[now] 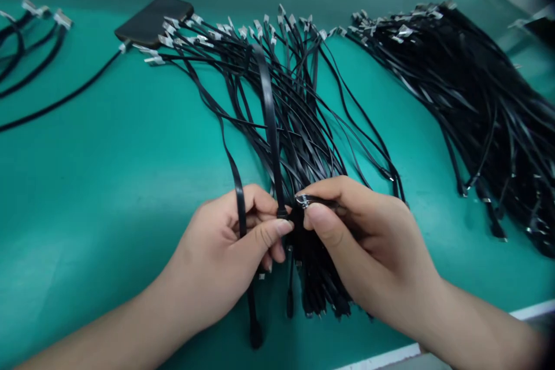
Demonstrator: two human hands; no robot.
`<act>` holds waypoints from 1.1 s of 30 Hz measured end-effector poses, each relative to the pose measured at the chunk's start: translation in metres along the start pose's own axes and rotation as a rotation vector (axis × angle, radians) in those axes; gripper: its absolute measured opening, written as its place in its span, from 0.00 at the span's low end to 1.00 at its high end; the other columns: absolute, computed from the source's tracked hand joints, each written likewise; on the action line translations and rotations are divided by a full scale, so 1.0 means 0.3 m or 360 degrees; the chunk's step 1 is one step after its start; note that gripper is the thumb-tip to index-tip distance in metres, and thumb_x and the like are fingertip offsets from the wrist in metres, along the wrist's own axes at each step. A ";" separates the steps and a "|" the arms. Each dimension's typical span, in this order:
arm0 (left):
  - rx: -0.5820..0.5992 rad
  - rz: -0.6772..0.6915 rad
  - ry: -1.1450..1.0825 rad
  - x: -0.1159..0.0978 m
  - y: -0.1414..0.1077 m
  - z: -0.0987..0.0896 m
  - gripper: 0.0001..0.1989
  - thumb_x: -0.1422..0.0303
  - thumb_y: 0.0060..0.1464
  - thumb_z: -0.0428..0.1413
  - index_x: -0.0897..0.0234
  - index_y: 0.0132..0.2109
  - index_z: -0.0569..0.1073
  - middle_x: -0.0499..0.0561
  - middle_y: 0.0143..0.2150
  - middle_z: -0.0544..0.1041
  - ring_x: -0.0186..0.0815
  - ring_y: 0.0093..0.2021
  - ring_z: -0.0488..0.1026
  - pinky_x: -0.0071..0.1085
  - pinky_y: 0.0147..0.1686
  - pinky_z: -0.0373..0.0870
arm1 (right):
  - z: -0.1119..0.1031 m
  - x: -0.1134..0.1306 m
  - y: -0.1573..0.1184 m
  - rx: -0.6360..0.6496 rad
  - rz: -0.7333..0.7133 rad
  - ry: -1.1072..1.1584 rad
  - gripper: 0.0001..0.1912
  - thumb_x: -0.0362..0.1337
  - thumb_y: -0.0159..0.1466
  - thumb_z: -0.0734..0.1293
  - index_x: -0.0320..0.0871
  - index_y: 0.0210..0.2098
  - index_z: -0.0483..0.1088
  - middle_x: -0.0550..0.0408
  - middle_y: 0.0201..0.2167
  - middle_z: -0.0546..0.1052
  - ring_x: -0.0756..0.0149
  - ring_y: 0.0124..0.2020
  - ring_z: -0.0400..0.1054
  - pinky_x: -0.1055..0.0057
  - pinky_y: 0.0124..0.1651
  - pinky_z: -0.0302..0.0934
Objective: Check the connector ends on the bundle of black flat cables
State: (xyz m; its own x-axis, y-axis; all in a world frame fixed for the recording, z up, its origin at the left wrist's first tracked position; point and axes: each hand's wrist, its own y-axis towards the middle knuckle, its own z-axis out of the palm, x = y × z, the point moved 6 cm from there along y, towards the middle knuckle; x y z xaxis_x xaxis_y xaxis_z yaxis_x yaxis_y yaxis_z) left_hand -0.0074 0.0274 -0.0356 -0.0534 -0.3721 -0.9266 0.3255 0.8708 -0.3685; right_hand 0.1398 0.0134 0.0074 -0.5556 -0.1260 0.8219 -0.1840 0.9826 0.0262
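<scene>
My left hand [225, 243] pinches a flat black cable [269, 110] by its connector end between thumb and fingers. From there the cable arches up over a spread bundle of black cables [318, 277]. Another black strand crosses the back of the left palm and hangs down to a dark plug end [255, 335]. Close beside, my right hand [373, 243] is closed on a small cable connector [302, 201] with a shiny metal tip, held between thumb and forefinger. The two hands nearly meet above the bundle, whose lower ends show beneath them.
A dark flat phone-like device [154, 20] lies behind, with a cable plugged into its near corner. To the right lies a larger heap of black cables [468, 75]. More looped cables [56, 52] sit at the left on the green table [108, 185].
</scene>
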 end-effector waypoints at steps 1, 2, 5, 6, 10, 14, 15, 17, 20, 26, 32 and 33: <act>-0.0011 0.0014 0.0019 -0.003 0.000 -0.002 0.08 0.70 0.54 0.59 0.61 0.28 0.69 0.43 0.18 0.75 0.27 0.18 0.70 0.19 0.19 0.69 | -0.002 0.002 -0.004 -0.0014 -0.0021 -0.0024 0.06 0.34 0.71 0.62 0.45 0.41 0.71 0.62 0.21 0.74 0.74 0.17 0.64 0.76 0.18 0.55; -0.0021 0.0032 0.0036 -0.005 0.000 -0.004 0.08 0.71 0.54 0.59 0.61 0.28 0.69 0.42 0.18 0.75 0.26 0.18 0.70 0.19 0.19 0.69 | -0.005 0.004 -0.008 -0.0039 -0.0037 -0.0062 0.05 0.34 0.71 0.63 0.45 0.43 0.71 0.62 0.22 0.75 0.73 0.18 0.65 0.75 0.18 0.56; -0.0045 0.0089 0.0106 -0.008 -0.003 -0.012 0.06 0.71 0.55 0.58 0.61 0.30 0.71 0.42 0.19 0.74 0.27 0.20 0.71 0.19 0.20 0.69 | -0.020 0.007 -0.017 -0.0120 -0.0093 -0.0199 0.07 0.34 0.70 0.65 0.48 0.48 0.70 0.60 0.26 0.78 0.71 0.21 0.70 0.74 0.20 0.60; -0.0046 0.0110 0.0142 -0.008 -0.005 -0.014 0.05 0.71 0.56 0.58 0.60 0.31 0.72 0.42 0.20 0.74 0.27 0.21 0.71 0.19 0.21 0.69 | -0.024 0.010 -0.020 -0.0129 -0.0123 -0.0249 0.07 0.34 0.70 0.66 0.49 0.48 0.70 0.59 0.29 0.79 0.70 0.24 0.72 0.73 0.22 0.62; -0.0030 0.0192 0.0257 -0.001 -0.012 -0.022 0.06 0.71 0.59 0.56 0.59 0.32 0.73 0.43 0.24 0.75 0.28 0.25 0.72 0.21 0.25 0.70 | -0.021 0.024 -0.035 -0.0067 -0.0288 -0.0494 0.07 0.35 0.71 0.65 0.54 0.46 0.70 0.56 0.41 0.81 0.62 0.37 0.77 0.68 0.35 0.69; -0.0014 0.0196 0.0270 0.008 -0.013 -0.024 0.07 0.72 0.60 0.56 0.58 0.34 0.74 0.43 0.28 0.76 0.29 0.29 0.73 0.22 0.27 0.71 | -0.013 0.026 -0.049 -0.0009 -0.0352 -0.0670 0.10 0.36 0.71 0.65 0.56 0.51 0.69 0.57 0.45 0.81 0.60 0.43 0.77 0.66 0.39 0.70; -0.0013 0.0190 0.0266 0.009 -0.012 -0.024 0.06 0.72 0.60 0.56 0.58 0.34 0.74 0.43 0.28 0.76 0.29 0.29 0.73 0.22 0.28 0.71 | -0.010 0.027 -0.051 0.0003 -0.0369 -0.0702 0.11 0.36 0.71 0.65 0.56 0.51 0.69 0.57 0.45 0.81 0.60 0.42 0.77 0.66 0.39 0.69; -0.0014 0.0185 0.0254 0.010 -0.012 -0.024 0.06 0.72 0.60 0.56 0.58 0.34 0.74 0.43 0.29 0.76 0.29 0.30 0.73 0.22 0.28 0.71 | -0.005 0.032 -0.053 0.0013 -0.0424 -0.0742 0.11 0.37 0.71 0.65 0.55 0.52 0.69 0.58 0.44 0.81 0.61 0.41 0.77 0.68 0.36 0.69; -0.0003 0.0209 0.0231 0.008 -0.013 -0.022 0.06 0.72 0.60 0.56 0.59 0.34 0.73 0.43 0.29 0.75 0.29 0.29 0.73 0.23 0.27 0.70 | -0.005 0.044 -0.053 -0.0082 -0.0540 -0.0749 0.10 0.37 0.71 0.66 0.51 0.51 0.71 0.59 0.42 0.82 0.64 0.39 0.77 0.71 0.33 0.68; 0.0019 0.0250 0.0203 0.013 -0.015 -0.023 0.07 0.72 0.61 0.55 0.59 0.33 0.73 0.44 0.30 0.74 0.30 0.29 0.72 0.25 0.27 0.69 | 0.000 0.047 -0.046 -0.0142 -0.0555 -0.0757 0.07 0.37 0.71 0.66 0.48 0.49 0.73 0.62 0.42 0.81 0.71 0.39 0.76 0.78 0.37 0.68; 0.0007 0.0338 0.0291 0.003 -0.009 -0.022 0.09 0.74 0.61 0.55 0.61 0.31 0.73 0.45 0.30 0.74 0.32 0.30 0.72 0.28 0.28 0.68 | -0.002 0.053 -0.051 -0.0086 -0.0549 -0.0762 0.06 0.36 0.72 0.64 0.50 0.47 0.72 0.62 0.42 0.81 0.70 0.40 0.75 0.78 0.39 0.67; 0.0007 0.0370 0.0317 -0.003 -0.009 -0.021 0.09 0.74 0.61 0.55 0.61 0.31 0.73 0.45 0.30 0.74 0.32 0.30 0.72 0.29 0.29 0.68 | -0.003 0.053 -0.052 -0.0076 -0.0548 -0.0771 0.05 0.36 0.72 0.64 0.50 0.46 0.72 0.62 0.42 0.81 0.70 0.40 0.75 0.78 0.40 0.67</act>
State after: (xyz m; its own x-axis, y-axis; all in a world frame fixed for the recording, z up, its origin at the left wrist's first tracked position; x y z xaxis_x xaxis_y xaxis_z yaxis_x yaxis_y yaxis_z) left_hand -0.0142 0.0272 -0.0343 -0.1608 -0.0926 -0.9826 0.3548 0.9236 -0.1451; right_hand 0.1345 -0.0038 0.0205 -0.7791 -0.4754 0.4085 -0.3887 0.8777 0.2801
